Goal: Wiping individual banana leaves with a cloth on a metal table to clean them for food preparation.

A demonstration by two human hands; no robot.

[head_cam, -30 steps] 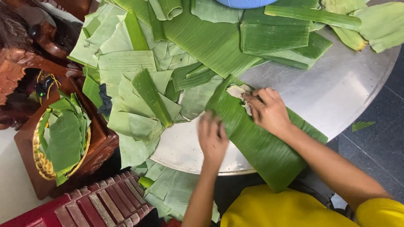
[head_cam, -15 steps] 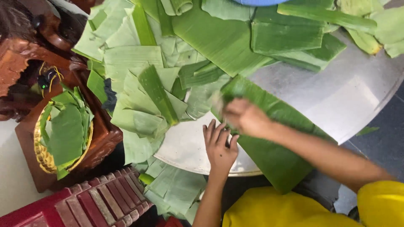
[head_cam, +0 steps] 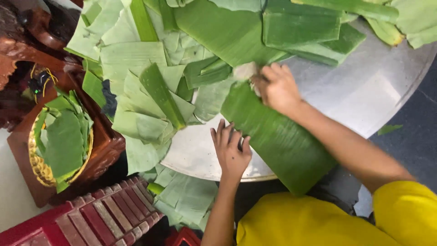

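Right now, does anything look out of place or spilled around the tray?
Yes. Cut leaf pieces have slid off the round metal tray and hang past its near edge, over the red ridged block. One small scrap lies alone on the dark floor. The long banana leaf under both hands also overhangs the rim.

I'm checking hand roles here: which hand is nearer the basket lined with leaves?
Left. The left hand lies flat on the metal table, closer to the basket; the right hand presses the far end of the long leaf.

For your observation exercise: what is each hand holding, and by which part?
Right hand presses a pale cloth onto the banana leaf's far end. Left hand lies flat at its near edge, gripping nothing.
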